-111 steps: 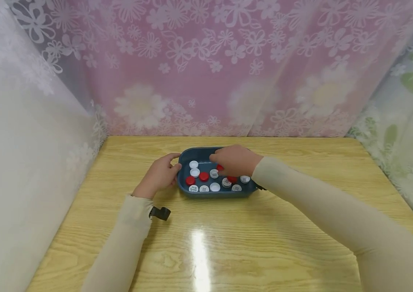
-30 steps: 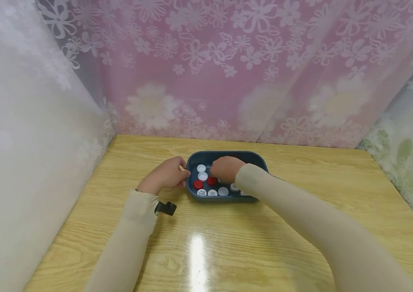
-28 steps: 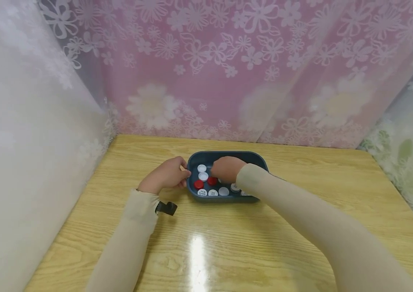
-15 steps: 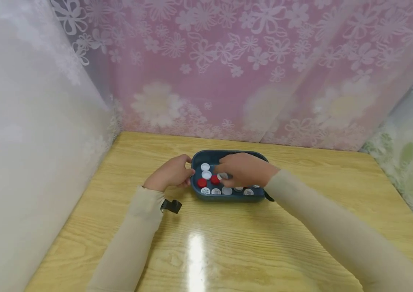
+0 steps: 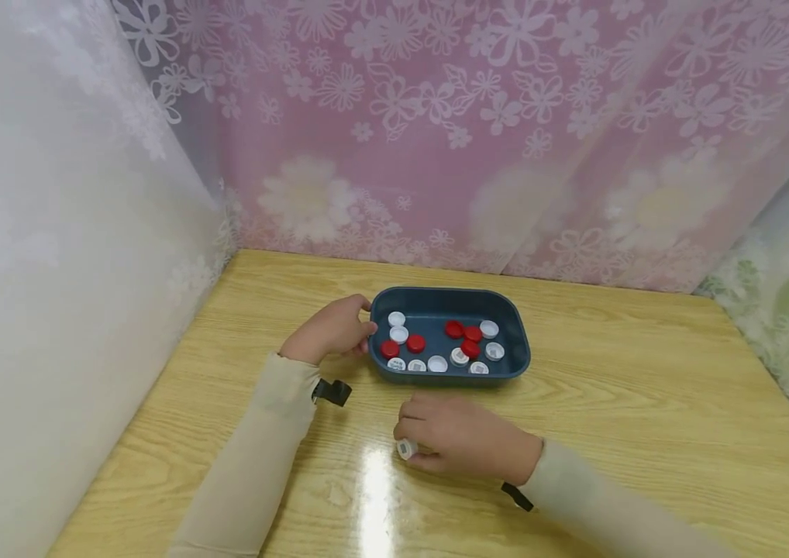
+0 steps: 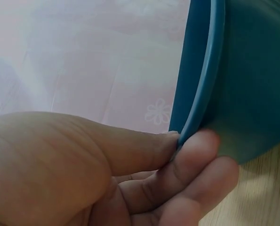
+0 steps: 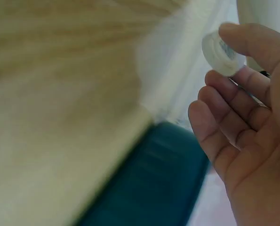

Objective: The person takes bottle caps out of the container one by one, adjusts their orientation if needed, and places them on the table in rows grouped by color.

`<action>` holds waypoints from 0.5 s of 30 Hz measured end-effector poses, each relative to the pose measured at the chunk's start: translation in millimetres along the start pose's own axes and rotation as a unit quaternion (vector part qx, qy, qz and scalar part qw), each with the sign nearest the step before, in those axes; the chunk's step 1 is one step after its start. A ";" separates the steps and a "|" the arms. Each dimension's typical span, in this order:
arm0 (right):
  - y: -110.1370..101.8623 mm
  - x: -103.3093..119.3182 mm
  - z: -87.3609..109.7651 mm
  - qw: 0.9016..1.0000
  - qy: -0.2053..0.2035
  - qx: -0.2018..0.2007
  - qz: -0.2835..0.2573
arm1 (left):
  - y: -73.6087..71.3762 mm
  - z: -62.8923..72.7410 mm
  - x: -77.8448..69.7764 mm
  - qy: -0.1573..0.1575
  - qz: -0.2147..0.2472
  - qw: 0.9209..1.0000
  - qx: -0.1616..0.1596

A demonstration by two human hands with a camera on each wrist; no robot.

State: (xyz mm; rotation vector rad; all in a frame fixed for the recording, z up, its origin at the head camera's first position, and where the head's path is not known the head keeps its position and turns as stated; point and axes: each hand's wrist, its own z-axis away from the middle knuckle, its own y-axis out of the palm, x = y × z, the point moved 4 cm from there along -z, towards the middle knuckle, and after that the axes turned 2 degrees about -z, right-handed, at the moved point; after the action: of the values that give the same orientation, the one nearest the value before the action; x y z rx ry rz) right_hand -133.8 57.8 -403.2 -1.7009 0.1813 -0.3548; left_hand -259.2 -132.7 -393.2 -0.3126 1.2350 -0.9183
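Note:
A dark blue oblong tray (image 5: pixel 449 381) stands on the wooden table, with several red caps (image 5: pixel 471 349) and white caps (image 5: pixel 398 335) lying loose on its floor. My left hand (image 5: pixel 330 332) pinches the tray's left rim (image 6: pixel 203 89) between thumb and fingertips. Nearer to me than the tray, my right hand (image 5: pixel 460 435) holds a white bottle cap (image 5: pixel 406 449) over the table. In the right wrist view the cap (image 7: pixel 220 54) sits between thumb and forefinger, with a printed mark on its inner face, while the other fingers are loosely bent.
The wooden table (image 5: pixel 618 372) runs back to a pink flowered curtain (image 5: pixel 380 155). A white curtain (image 5: pixel 74 232) hangs along the left side and another flowered one on the right. A bright light reflection shows on the tabletop in front of the tray.
My right hand has come out of the tray toward me, carrying a white cap. The caps it covered now show. My left hand stays at the tray's left end.

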 end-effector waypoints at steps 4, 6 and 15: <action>14.6 -4.6 -3.6 0.999 0.023 0.006 -0.027 | 0.0 -0.9 0.0 0.000 -0.002 1.000 0.000; 18.7 -6.2 -6.8 0.999 0.025 0.005 -0.029 | -0.3 -1.7 0.4 0.001 -0.003 1.000 -0.001; 18.6 -5.0 -24.2 0.999 0.029 0.015 0.042 | 0.6 -4.6 2.3 0.004 -0.005 1.000 -0.002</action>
State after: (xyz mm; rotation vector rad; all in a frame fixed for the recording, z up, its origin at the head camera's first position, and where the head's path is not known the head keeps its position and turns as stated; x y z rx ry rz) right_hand -145.1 33.8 -419.0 -1.6485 0.2889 -0.3430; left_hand -263.1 -132.9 -396.7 -0.3198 1.2436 -0.9264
